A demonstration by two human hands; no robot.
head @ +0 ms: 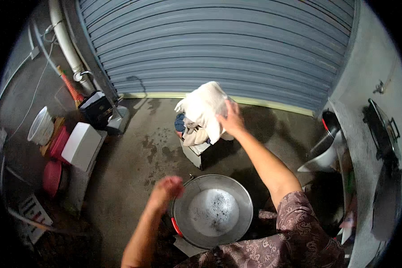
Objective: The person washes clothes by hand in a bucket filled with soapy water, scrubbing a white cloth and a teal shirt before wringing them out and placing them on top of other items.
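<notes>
A white cloth [202,104] lies on top of a heap of clothes [195,134], with beige and dark blue fabric showing under it. The heap rests on a small stool [193,154] on the floor. My right hand [232,117] touches the white cloth from the right, thumb and fingers spread; whether it grips the fabric is unclear. Blurred, my left hand [169,187] is curled near the left rim of a large metal basin [246,214], with nothing visible in it. Foamy, speckled greyish water [214,211] appears to cover the basin's bottom.
A grey roller shutter [217,50] closes off the far side. At left, a white box [80,145], a pink basin [52,177] and a white bucket [41,127] stand near the wall. A dark bucket [325,144] and a wall tap [379,87] are at right.
</notes>
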